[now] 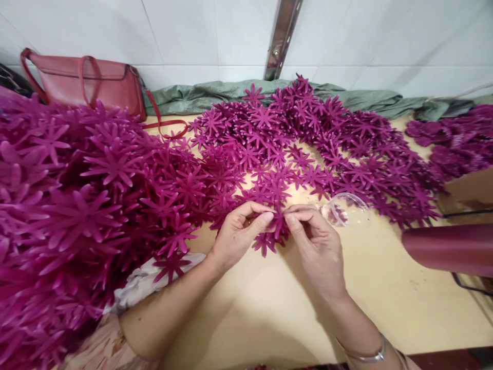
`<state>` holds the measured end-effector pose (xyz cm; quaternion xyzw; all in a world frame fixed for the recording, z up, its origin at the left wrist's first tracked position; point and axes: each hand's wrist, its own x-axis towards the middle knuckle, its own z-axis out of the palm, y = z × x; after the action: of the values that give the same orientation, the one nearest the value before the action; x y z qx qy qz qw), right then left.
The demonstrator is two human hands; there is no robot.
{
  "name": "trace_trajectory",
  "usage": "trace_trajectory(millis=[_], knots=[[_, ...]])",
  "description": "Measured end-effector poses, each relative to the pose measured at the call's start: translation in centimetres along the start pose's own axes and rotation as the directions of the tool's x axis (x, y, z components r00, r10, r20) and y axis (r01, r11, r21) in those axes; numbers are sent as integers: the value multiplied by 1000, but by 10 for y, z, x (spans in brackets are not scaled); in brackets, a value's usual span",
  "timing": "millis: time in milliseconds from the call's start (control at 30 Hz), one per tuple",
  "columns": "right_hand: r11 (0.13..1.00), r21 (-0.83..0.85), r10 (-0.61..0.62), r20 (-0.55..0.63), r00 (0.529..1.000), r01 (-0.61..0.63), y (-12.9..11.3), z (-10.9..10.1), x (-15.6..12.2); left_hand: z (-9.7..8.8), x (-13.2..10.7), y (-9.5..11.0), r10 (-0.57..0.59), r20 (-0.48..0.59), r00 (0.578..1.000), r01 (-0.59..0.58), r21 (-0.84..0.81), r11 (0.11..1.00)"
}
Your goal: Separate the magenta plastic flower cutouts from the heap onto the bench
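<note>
"What have your hands got?"

"My left hand (241,234) and right hand (321,249) are each pinched tight, thumb to finger, on a purple flower (278,223) between them, over the counter (385,277)."

"Where is there room?"

"Near me, between my arms, and on the right to the near edge. On the left, a big flower heap (84,216) comes up by my arm. A clear dish (348,209) sits just beside my right hand. Far off, more flowers (262,118) reach the green cloth (185,97)."
</note>
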<state>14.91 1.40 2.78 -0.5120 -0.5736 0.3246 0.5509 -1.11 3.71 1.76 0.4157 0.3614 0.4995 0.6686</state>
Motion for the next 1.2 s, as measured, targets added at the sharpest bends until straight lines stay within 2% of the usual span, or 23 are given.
trace_trajectory(millis=[133,200,300,500,700,867,1100,1200], knots=[[999,-30,-29,-31,999,28,-1,-1,-1,0,2,0,44,-58,997,-44,-10,999],[994,-78,-82,-54,995,78,-2,1,-2,1,1,2,48,-43,998,-47,22,999],[985,-134,-117,-40,992,110,-4,3,-3,2,-1,3,-19,7,1000,19,9,1000],[1000,-17,-10,-21,1000,10,-3,2,-1,1,-1,2,-41,-7,999,41,0,999],[975,184,139,-74,988,-124,8,0,1,1,2,1,-31,-86,996,18,-143,990],[885,416,282,-117,952,-211,12,2,2,0,7,2,-5,-217,976,-53,-260,964],[648,660,477,40,878,-381,3,5,8,-2,7,4,-27,-247,969,-62,-349,935],[590,686,506,96,857,-425,-2,6,11,-2,6,4,-19,-234,972,-62,-338,939]])
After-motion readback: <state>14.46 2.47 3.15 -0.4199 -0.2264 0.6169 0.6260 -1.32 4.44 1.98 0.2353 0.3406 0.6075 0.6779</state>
